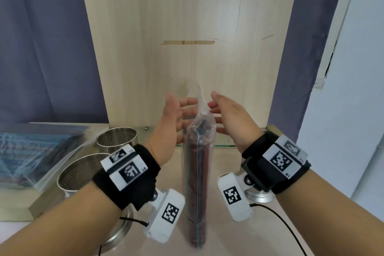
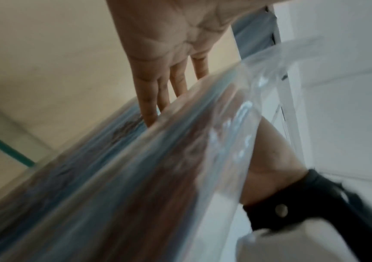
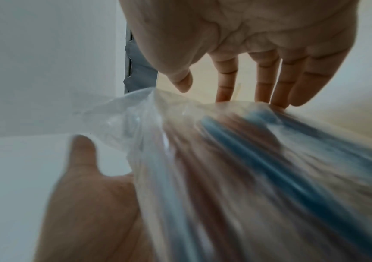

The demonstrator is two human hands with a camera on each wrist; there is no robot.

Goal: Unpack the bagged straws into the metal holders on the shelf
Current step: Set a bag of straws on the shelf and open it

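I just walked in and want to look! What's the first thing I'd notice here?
A tall clear bag of straws stands upright in the middle of the shelf, with the left hand and right hand open on either side of its top. To the left sit two shiny perforated metal holders, and past them another bag of blue straws lying flat.

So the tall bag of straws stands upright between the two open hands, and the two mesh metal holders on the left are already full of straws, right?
Not quite. The bag of straws does stand upright between the open left hand and right hand, but the head view shows both mesh metal holders on the left empty, not full of straws.
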